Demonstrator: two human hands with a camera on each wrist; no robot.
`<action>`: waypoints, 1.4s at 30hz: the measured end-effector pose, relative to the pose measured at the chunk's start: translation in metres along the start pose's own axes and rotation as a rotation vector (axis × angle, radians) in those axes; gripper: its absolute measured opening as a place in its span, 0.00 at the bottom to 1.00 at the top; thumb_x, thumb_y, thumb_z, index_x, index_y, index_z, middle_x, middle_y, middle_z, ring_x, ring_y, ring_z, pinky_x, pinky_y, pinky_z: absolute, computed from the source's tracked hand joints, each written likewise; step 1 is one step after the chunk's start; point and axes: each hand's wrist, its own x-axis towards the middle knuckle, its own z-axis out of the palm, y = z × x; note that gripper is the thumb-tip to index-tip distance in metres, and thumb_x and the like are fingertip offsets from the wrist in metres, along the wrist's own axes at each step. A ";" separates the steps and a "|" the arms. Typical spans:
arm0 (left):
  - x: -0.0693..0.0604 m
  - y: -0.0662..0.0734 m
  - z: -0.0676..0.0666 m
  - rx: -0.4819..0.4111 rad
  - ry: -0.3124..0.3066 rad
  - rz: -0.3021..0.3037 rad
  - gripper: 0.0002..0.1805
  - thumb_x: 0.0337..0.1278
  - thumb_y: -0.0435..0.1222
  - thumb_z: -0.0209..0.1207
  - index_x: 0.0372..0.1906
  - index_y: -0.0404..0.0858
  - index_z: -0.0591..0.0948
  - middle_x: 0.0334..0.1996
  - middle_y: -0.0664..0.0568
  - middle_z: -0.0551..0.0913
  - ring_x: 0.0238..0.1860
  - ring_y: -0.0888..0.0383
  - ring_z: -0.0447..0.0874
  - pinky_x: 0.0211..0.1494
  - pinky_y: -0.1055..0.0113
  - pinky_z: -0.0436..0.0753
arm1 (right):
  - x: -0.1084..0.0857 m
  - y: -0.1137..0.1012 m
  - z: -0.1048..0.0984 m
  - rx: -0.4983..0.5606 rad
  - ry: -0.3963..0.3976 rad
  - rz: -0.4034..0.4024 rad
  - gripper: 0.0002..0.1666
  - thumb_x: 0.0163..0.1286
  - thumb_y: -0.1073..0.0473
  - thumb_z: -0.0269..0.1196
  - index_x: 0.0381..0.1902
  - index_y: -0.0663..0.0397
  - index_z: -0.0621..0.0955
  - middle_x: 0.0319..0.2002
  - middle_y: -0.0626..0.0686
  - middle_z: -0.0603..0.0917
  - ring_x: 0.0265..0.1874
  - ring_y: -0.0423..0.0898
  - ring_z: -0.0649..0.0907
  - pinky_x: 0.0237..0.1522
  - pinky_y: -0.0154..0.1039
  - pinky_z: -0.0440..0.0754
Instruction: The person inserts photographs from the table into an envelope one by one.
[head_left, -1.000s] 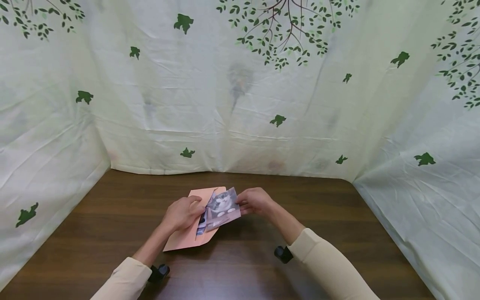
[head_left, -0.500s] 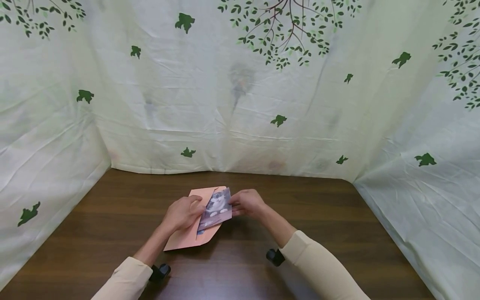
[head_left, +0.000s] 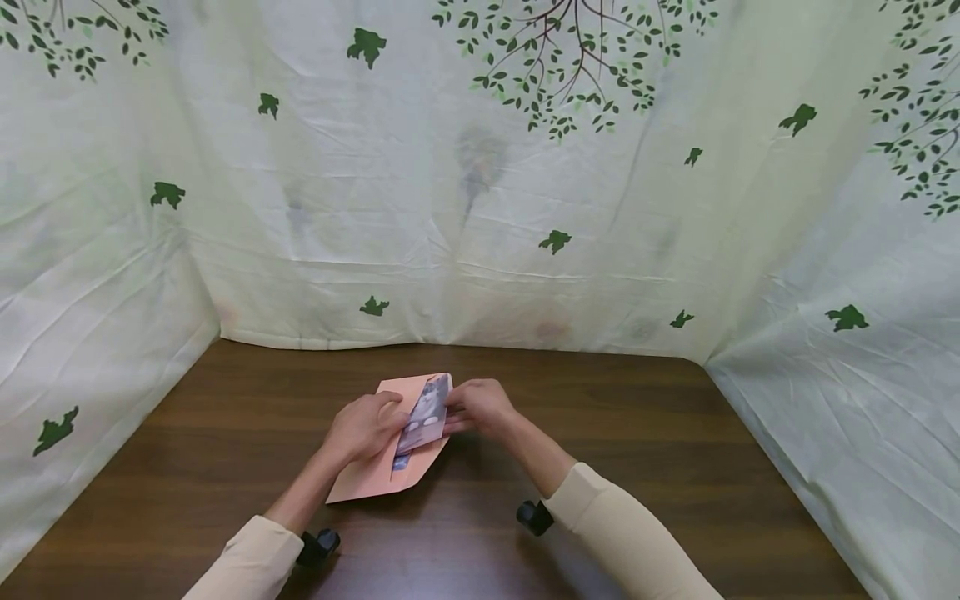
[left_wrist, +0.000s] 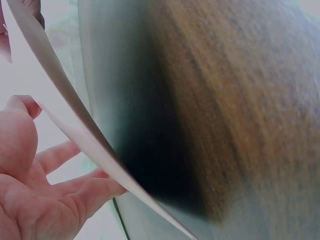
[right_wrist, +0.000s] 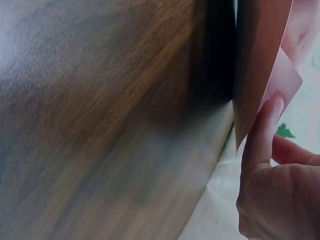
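A salmon-pink envelope (head_left: 367, 482) is held tilted above the table by my left hand (head_left: 367, 427), thumb on top and fingers beneath. In the left wrist view, the envelope (left_wrist: 75, 115) appears nearly edge-on. My right hand (head_left: 482, 408) pinches the right edge of a card with a grey-and-white cat picture (head_left: 426, 417). The card's left part is tucked under the envelope's front, its right part showing in the opening. A small bluish printed piece (head_left: 401, 461) peeks out below it. The right wrist view shows the card's corner (right_wrist: 286, 80) by the fingers.
The brown wooden table (head_left: 637, 433) extends around both hands. A white curtain with green leaf prints (head_left: 480, 208) encloses its back and sides. Each wrist carries a small black camera; the left one (head_left: 318, 546) is near the table's front.
My right hand has moved left, sliding the cat card further into the envelope, so less of it sticks out. The left hand and envelope have stayed nearly in place.
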 end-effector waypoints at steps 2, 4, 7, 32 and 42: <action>0.000 0.000 0.000 0.002 0.001 0.004 0.27 0.70 0.46 0.53 0.66 0.36 0.77 0.61 0.34 0.80 0.63 0.35 0.77 0.65 0.40 0.73 | 0.000 0.000 0.002 0.001 0.002 -0.008 0.14 0.68 0.70 0.61 0.49 0.73 0.79 0.36 0.60 0.86 0.26 0.48 0.88 0.33 0.43 0.88; 0.000 0.000 0.000 0.002 0.002 0.006 0.27 0.70 0.46 0.53 0.66 0.35 0.77 0.61 0.35 0.80 0.63 0.35 0.77 0.66 0.40 0.73 | 0.001 0.002 0.003 0.000 0.006 -0.018 0.14 0.68 0.70 0.61 0.50 0.73 0.80 0.35 0.60 0.86 0.26 0.47 0.87 0.32 0.43 0.88; 0.000 0.001 -0.001 0.003 0.006 0.011 0.27 0.69 0.46 0.53 0.66 0.35 0.77 0.61 0.34 0.80 0.63 0.35 0.77 0.66 0.40 0.73 | 0.002 0.004 0.005 -0.007 0.008 -0.031 0.14 0.67 0.70 0.61 0.50 0.72 0.81 0.33 0.60 0.85 0.25 0.47 0.87 0.31 0.42 0.88; 0.001 -0.001 0.002 0.021 0.051 0.058 0.25 0.69 0.45 0.54 0.63 0.34 0.79 0.56 0.35 0.83 0.60 0.35 0.80 0.61 0.41 0.76 | 0.005 0.013 0.025 0.000 0.021 -0.030 0.14 0.66 0.70 0.63 0.49 0.71 0.81 0.34 0.63 0.88 0.27 0.53 0.91 0.31 0.44 0.88; 0.000 -0.001 0.002 0.022 0.056 0.065 0.25 0.68 0.44 0.54 0.62 0.33 0.79 0.56 0.35 0.84 0.60 0.35 0.80 0.61 0.41 0.76 | 0.009 0.016 0.030 0.035 0.017 -0.022 0.14 0.66 0.70 0.63 0.49 0.71 0.81 0.32 0.61 0.87 0.27 0.52 0.91 0.31 0.43 0.88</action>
